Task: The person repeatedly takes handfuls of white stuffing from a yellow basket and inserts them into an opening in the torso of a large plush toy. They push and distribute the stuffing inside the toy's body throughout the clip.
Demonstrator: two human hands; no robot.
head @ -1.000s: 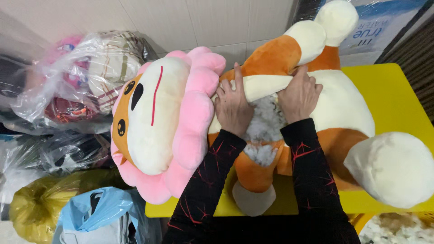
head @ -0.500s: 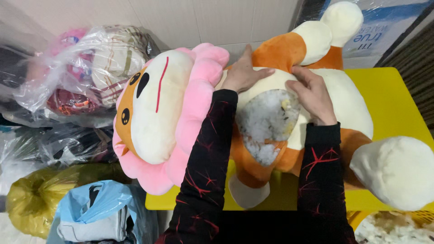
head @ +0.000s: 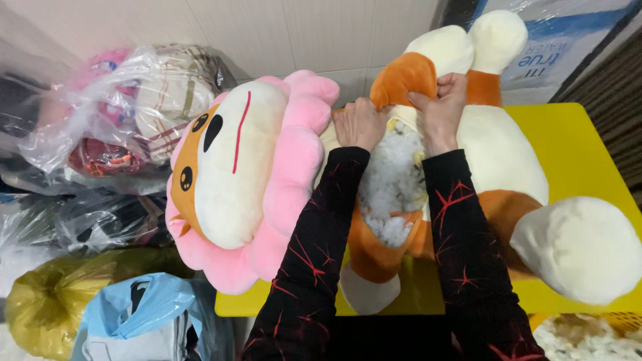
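The big plush lion toy with orange and cream body (head: 498, 144) lay on its side on the bright yellow plastic table (head: 582, 137), and its round cream face with the pink petal mane (head: 247, 174) hung over the left end of the table. A seam in its body was open, and the white fluffy stuffing (head: 394, 177) showed in the gap between my two forearms.

My left hand (head: 360, 122) was closed on the edge of the cream fabric at the left side of the opening, just beside the pink mane. My right hand (head: 441, 107) was closed on the fabric at the upper side of the opening, next to the orange limb (head: 401, 77), with the fingers curled over the edge. Both hands were near each other at the top of the gap.

Behind the table was a wall of pale beige tiles (head: 301, 30). At the left, on the floor, stood a clear plastic bag with soft toys inside (head: 127, 107), a dark yellow plastic bag (head: 57, 304) and a light blue plastic bag (head: 144, 314). At the lower right corner I saw a yellow basket with more loose stuffing (head: 588, 337).
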